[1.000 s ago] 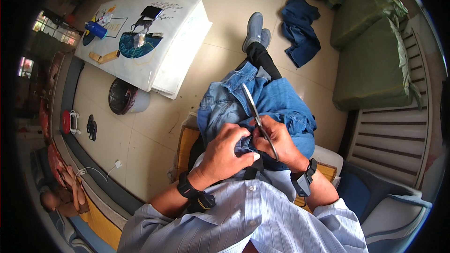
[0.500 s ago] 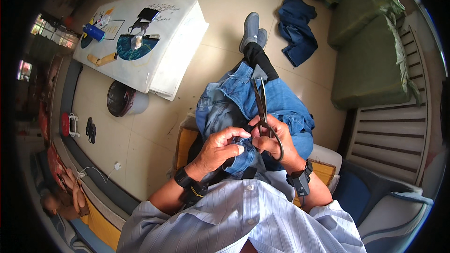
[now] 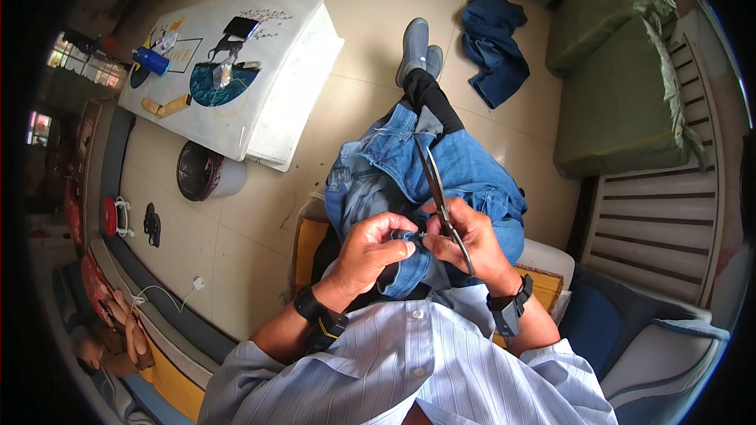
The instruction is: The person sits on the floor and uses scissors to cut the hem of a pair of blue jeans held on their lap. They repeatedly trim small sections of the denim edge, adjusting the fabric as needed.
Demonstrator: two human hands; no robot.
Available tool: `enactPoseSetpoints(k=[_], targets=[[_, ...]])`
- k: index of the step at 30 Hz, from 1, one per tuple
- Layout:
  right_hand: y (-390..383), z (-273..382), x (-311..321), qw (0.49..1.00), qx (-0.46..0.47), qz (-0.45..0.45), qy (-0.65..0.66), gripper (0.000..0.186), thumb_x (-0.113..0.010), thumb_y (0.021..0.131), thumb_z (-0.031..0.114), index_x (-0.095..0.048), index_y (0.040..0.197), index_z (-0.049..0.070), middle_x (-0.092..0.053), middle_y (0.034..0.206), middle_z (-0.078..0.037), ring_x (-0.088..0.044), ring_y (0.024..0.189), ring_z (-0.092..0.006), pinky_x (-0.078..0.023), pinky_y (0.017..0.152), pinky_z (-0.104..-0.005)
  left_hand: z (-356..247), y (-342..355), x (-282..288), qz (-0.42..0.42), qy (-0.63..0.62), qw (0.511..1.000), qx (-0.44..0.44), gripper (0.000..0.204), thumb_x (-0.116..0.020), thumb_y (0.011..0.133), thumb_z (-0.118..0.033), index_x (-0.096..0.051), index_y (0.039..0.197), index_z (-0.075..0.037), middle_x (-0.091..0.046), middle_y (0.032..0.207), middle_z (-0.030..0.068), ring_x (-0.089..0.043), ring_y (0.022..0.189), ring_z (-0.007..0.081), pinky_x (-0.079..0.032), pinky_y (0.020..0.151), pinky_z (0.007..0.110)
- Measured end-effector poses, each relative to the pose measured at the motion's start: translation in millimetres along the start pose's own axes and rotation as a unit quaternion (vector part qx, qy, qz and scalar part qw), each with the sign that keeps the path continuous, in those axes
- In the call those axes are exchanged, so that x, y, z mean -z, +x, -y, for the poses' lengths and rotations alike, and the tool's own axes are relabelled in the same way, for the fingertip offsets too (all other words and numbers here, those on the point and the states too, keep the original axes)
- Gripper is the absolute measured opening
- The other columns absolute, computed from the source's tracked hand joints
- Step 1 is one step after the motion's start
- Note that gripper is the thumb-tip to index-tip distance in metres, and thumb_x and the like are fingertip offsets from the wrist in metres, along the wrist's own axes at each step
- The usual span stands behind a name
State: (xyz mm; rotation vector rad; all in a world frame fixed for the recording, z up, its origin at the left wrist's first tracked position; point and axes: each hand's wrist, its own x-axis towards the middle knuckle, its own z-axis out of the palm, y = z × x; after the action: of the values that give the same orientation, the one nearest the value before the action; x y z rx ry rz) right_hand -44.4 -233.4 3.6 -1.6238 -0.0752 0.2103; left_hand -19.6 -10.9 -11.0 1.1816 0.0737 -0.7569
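Blue jeans (image 3: pixel 472 165) lie spread over my lap and legs. My left hand (image 3: pixel 370 252) pinches a small folded edge of the denim (image 3: pixel 413 267) between thumb and fingers. Just to its right, my right hand (image 3: pixel 465 240) holds metal scissors (image 3: pixel 435 184), their long blades pointing away from me over the jeans, while its thumb and forefinger are at the same edge of denim. Whether the blades touch the cloth I cannot tell.
A white low table (image 3: pixel 276 110) with small objects stands front left, a bin (image 3: pixel 228 181) beside it. Dark jeans (image 3: pixel 492 39) lie on the floor ahead. Green covered furniture (image 3: pixel 610 110) stands right. Another person (image 3: pixel 114 338) is at the lower left.
The scissor blades opened a little half a second ago and are closer together now. The denim edge between my hands has turned, showing more of a folded piece below my fingers.
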Motion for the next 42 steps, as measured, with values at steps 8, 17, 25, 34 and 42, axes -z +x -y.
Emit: enactPoseSetpoints(k=[8, 17, 25, 34, 42], targets=[[-22.3, 13.4, 27.5, 0.953, 0.069, 0.032, -0.294, 0.049, -0.08, 0.078, 0.005, -0.061, 0.123, 0.003, -0.066, 0.088, -0.016, -0.067, 0.073, -0.0389, -0.052, 0.063, -0.0458, -5.5, 2.9, -3.2, -0.023, 0.002, 1.0, -0.008, 0.027, -0.072, 0.091, 0.004, -0.067, 0.119, 0.004, -0.066, 0.099, 0.0001, -0.059, 0.083, 0.0037, -0.048, 0.075, 0.021], [-43.2, -1.0, 21.2, 0.894, 0.091, 0.029, -0.439, 0.052, -0.077, 0.072, 0.007, -0.062, 0.121, 0.001, -0.064, 0.088, -0.015, -0.068, 0.074, -0.0365, -0.055, 0.063, -0.0462, -1.0, 3.8, -0.5, -0.034, -0.011, 0.999, -0.024, 0.029, -0.067, 0.089, 0.01, -0.068, 0.117, 0.003, -0.069, 0.11, 0.0041, -0.063, 0.095, 0.0085, -0.053, 0.086, 0.026], [-40.7, -2.1, 13.0, 0.892, 0.095, 0.011, -0.442, 0.044, -0.077, 0.077, 0.01, -0.062, 0.117, 0.002, -0.062, 0.083, -0.012, -0.067, 0.071, -0.0342, -0.052, 0.06, -0.0465, -2.7, 3.0, -2.1, -0.023, -0.014, 0.999, -0.021, 0.025, -0.067, 0.09, 0.01, -0.068, 0.114, 0.003, -0.071, 0.109, 0.0054, -0.065, 0.095, 0.0099, -0.053, 0.087, 0.026], [-38.6, 0.2, 10.4, 0.888, 0.096, 0.003, -0.449, 0.04, -0.077, 0.078, 0.01, -0.063, 0.114, 0.003, -0.062, 0.081, -0.012, -0.067, 0.069, -0.033, -0.052, 0.058, -0.0456, -4.9, 2.9, -5.2, -0.026, -0.016, 0.999, -0.025, 0.02, -0.067, 0.091, 0.008, -0.068, 0.111, 0.003, -0.072, 0.106, 0.0056, -0.066, 0.094, 0.0098, -0.054, 0.088, 0.027], [-38.0, 0.0, 10.3, 0.887, 0.097, 0.005, -0.451, 0.039, -0.077, 0.078, 0.01, -0.063, 0.113, 0.003, -0.061, 0.081, -0.012, -0.067, 0.068, -0.0327, -0.052, 0.058, -0.0454, -5.8, 2.3, -5.1, -0.027, -0.014, 0.999, -0.024, 0.02, -0.068, 0.091, 0.007, -0.068, 0.11, 0.003, -0.072, 0.105, 0.0061, -0.066, 0.094, 0.0104, -0.054, 0.087, 0.027]])
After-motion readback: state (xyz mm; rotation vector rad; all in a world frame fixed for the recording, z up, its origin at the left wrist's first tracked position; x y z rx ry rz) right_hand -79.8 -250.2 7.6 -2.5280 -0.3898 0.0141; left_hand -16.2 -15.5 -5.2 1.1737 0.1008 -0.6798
